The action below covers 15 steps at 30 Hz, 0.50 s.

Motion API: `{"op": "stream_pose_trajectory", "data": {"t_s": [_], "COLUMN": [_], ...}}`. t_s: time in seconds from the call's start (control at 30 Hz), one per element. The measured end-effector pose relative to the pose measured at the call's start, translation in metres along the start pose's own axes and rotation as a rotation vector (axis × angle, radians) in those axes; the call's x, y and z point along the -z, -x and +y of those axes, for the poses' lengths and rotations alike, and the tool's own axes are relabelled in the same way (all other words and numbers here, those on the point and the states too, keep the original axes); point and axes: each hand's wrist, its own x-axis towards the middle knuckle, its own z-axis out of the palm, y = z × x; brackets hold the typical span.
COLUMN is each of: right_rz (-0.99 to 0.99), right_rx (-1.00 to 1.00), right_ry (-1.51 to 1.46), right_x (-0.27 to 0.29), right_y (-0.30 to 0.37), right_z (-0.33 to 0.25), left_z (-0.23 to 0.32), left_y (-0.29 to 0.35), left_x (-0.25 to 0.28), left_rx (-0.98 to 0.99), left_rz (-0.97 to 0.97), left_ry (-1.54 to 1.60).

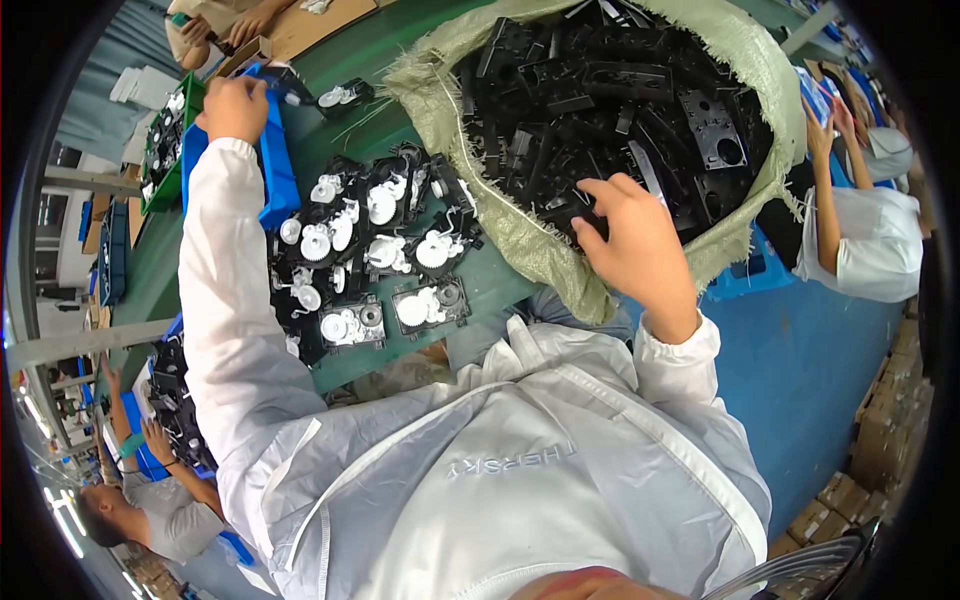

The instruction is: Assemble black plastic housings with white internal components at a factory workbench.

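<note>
My left hand is over a blue plastic bin at the far left of the table. Its fingers curl downward, and whatever they grip is hidden. Right beside those fingers is a blurred black part. My right hand reaches over the near rim of a pale green woven sack. Thumb and forefinger are apart, close above black plastic parts heaped inside. Between my arms, several black assemblies with white gears lie on the green table, some piled together.
A green crate of similar assemblies stands left of the blue bin. Another gear assembly lies near the sack's left side. Across the table are a co-worker's hands. Other people sit at left and right. Cardboard boxes are stacked at right.
</note>
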Motion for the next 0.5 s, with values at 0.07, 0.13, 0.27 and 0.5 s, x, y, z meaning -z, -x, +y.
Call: {"op": "stream_pose_trajectory", "data": {"t_s": [0.07, 0.13, 0.27, 0.5], "right_rz": [-0.019, 0.001, 0.054, 0.052], "right_rx": [-0.097, -0.009, 0.198, 0.240], "right_ry": [-0.152, -0.101, 0.037, 0.219], "right_x": [0.003, 0.002, -0.013, -0.026], "right_y": [0.000, 0.000, 0.007, 0.017], "right_z": [0.001, 0.000, -0.004, -0.009], "left_z": [-0.008, -0.008, 0.025, 0.106], "left_y": [0.019, 0.042, 0.108, 0.217], "left_x": [0.034, 0.069, 0.121, 0.143], "left_rx": [-0.064, -0.051, 0.073, 0.325], "left_rz": [0.155, 0.286, 0.519, 0.608], "left_ry": [0.197, 0.304, 0.750, 1.326]}}
